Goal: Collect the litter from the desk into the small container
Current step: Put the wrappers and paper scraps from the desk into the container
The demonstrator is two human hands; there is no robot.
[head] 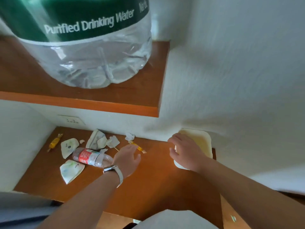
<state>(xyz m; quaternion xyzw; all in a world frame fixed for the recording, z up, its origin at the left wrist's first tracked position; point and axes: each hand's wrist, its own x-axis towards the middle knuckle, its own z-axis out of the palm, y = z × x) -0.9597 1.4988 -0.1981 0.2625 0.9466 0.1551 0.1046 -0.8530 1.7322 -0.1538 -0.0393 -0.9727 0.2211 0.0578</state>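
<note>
Fingers (134,150) of left hand (127,160) spread over bare desk (148,187), right hand (184,151) loosely curled on container (203,141) rim

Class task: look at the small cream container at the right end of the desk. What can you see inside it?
The container shows only a bare cream interior in its far half; no litter is visible there. The right hand rests over its near edge, covering that part, so anything beneath cannot be seen.

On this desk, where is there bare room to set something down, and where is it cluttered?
Bare wood runs along the near edge of the desk, and between the left hand and the cream container under the right hand. The back-left is crowded: crushed bottle, paper wrappers, tissues, candy wrappers.
</note>
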